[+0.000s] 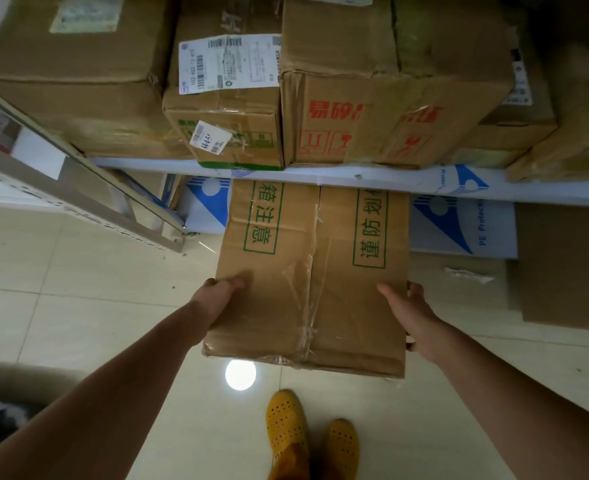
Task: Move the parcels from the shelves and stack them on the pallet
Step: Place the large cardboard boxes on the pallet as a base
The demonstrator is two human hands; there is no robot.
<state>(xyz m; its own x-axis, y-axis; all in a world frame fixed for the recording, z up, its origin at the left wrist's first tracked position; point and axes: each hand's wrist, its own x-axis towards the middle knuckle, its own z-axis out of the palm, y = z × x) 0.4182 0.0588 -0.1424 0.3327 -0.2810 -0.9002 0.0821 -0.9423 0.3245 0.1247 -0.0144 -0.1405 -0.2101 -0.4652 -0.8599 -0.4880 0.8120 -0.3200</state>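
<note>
A brown cardboard parcel (306, 278) with green printed characters and clear tape along its seam juts out from under the upper shelf, its far end hidden beneath the shelf board (372, 176). My left hand (218, 299) grips its left edge, thumb on top. My right hand (409, 313) grips its right edge, thumb on top and fingers wrapped round the side. The parcel's near end hangs over the tiled floor. No pallet is in view.
Several more cardboard parcels stand on the upper shelf, among them a labelled box (227, 102) and a box with red print (383, 98). A metal shelf post (78, 188) slants at left. Flat cardboard (563, 265) lies lower right. My yellow shoes (310, 441) stand below the parcel.
</note>
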